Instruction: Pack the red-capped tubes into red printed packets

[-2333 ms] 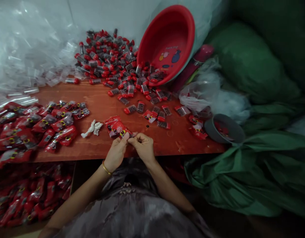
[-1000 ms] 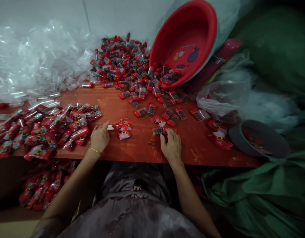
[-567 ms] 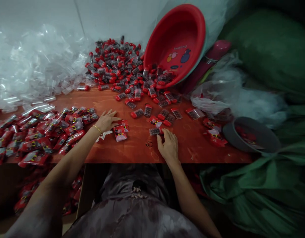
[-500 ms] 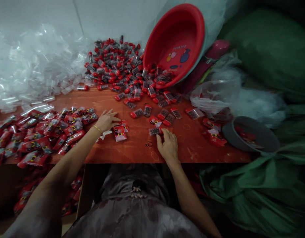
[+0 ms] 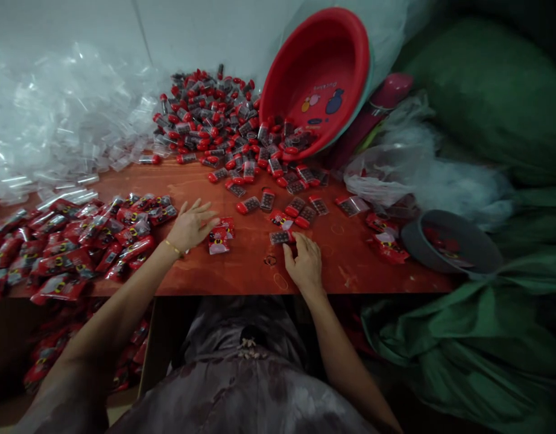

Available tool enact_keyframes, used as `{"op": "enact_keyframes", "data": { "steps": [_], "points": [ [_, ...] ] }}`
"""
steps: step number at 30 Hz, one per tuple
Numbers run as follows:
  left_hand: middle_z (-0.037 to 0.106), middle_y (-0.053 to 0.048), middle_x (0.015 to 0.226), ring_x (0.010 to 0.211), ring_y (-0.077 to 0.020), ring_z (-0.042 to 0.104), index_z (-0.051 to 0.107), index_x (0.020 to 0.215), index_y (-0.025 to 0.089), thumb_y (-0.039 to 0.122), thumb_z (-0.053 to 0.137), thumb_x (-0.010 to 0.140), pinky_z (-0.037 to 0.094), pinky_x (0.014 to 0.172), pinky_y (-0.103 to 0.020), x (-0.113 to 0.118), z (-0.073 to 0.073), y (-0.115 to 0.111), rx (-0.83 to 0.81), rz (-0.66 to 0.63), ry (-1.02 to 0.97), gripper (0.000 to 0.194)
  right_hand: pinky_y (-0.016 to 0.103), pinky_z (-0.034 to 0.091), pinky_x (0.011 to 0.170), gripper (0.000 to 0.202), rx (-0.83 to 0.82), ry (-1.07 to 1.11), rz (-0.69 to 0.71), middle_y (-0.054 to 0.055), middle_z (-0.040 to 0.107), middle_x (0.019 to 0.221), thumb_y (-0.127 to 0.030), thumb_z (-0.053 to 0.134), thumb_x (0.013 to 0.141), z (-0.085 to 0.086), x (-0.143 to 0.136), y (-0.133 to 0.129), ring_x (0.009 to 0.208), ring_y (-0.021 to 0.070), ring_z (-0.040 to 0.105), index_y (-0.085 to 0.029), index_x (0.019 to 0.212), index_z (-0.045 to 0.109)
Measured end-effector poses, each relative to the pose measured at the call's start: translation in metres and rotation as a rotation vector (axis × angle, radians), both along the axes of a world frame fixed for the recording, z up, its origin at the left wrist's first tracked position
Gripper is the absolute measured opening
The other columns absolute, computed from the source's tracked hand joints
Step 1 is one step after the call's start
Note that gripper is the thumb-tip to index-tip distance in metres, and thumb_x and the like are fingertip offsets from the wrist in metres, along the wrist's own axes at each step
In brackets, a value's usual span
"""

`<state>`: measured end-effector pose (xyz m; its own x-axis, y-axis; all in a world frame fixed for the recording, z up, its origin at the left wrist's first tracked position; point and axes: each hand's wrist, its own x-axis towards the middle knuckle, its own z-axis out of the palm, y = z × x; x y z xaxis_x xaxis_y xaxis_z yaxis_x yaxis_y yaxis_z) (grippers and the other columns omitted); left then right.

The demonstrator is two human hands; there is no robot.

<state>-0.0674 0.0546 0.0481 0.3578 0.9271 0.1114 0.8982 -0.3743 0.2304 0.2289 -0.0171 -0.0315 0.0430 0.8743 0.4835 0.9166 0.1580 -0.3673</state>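
Observation:
My left hand [image 5: 193, 226] is over the table, palm down with its fingers stretched and apart, holding nothing. Just right of its fingertips lie small red printed cards or packets [image 5: 219, 242], partly overlapping. My right hand [image 5: 305, 260] has its thumb and fingers at the red end of a small clear tube with dark contents [image 5: 278, 238], which lies sideways near the table top. Behind that tube is a red printed packet [image 5: 281, 219], and more red-capped tubes [image 5: 307, 216] lie close by.
A big pile of red-capped tubes [image 5: 205, 120] spills from a tilted red basin [image 5: 345, 54]. Filled red packets [image 5: 74, 241] heap at the left, below clear plastic sleeves [image 5: 56, 120]. A grey bowl [image 5: 411, 241] and green cloth [image 5: 463, 325] are at the right.
My left hand has shifted slightly left, off the red printed cards, and now covers the white scrap that showed beneath its wrist. My right hand stays at the same tube.

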Motion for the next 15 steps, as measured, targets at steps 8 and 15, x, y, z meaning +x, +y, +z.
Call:
{"op": "enact_keyframes", "data": {
  "steps": [8, 15],
  "points": [
    [0.046, -0.005, 0.142, 0.135, -0.0322, 0.035, 0.064, 0.116, 0.034, 0.043, 0.055, 0.084, 0.026, 0.108, -0.054, 0.008, -0.020, -0.047, -0.081, 0.000, 0.025, 0.035, 0.045, 0.039, 0.095, 0.038, -0.027, -0.006, 0.004, 0.018, 0.063, 0.116, -0.032, 0.044, 0.089, 0.001, -0.001, -0.001, 0.110, 0.0283, 0.054, -0.011, 0.119, 0.054],
    [0.052, -0.007, 0.137, 0.134, -0.0326, 0.036, 0.072, 0.100, 0.030, 0.034, 0.055, 0.084, 0.027, 0.107, -0.055, 0.018, -0.030, -0.051, -0.007, 0.171, -0.117, 0.024, 0.042, 0.041, 0.093, 0.035, 0.067, -0.027, -0.021, 0.016, 0.065, 0.114, -0.033, 0.045, 0.090, 0.003, 0.001, -0.001, 0.107, 0.0270, 0.057, -0.011, 0.114, 0.058]
  ]
}}
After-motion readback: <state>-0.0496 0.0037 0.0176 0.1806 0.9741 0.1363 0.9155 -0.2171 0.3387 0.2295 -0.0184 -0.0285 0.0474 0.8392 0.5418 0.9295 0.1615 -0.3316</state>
